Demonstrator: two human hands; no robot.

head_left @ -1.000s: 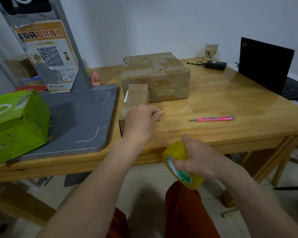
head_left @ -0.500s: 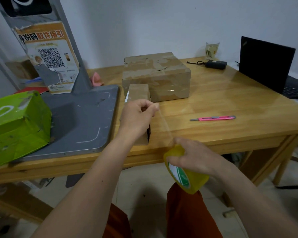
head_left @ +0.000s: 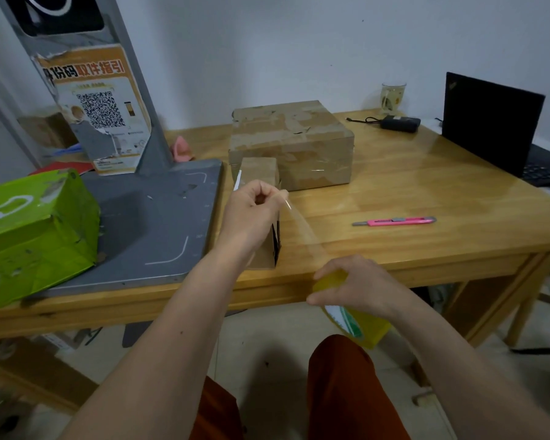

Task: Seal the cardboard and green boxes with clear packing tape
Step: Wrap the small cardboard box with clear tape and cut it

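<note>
- Broadly, we see a wooden table point(head_left: 426, 198) carrying three boxes: two of cardboard and one green.
- Largest on it is a grey scanner stand base point(head_left: 159, 223), with a poster point(head_left: 99, 106) bearing a QR code stuck on its upright post.
- We find the green box point(head_left: 35, 230) on the left end of that base, closed, its skin scuffed and patched; we cannot tell what is inside.
- We count one large cardboard box point(head_left: 291, 144) near the middle back of the table, closed, with old tape across its top.
- We see one small cardboard box point(head_left: 261, 173) standing just in front of it and touching it, close to the base's right edge; part of it is hidden behind the left hand, so its contents do not show.
- At the far right stands an open black laptop point(head_left: 489, 122).
- Our right hand point(head_left: 359, 287) is curled around a yellowish roll of packing tape point(head_left: 359, 322), held below the table's front edge.
- Our left hand point(head_left: 254, 214) hovers over the small box, thumb and fingertips pinched together on the free end of a clear tape strip point(head_left: 302, 227), which stretches down to the roll.
- We count one pink utility knife point(head_left: 394, 222) lying flat on the table, well apart from both hands.
- Behind it, near the wall, are one black power adapter point(head_left: 399, 123) and one drinking glass point(head_left: 392, 96).
</note>
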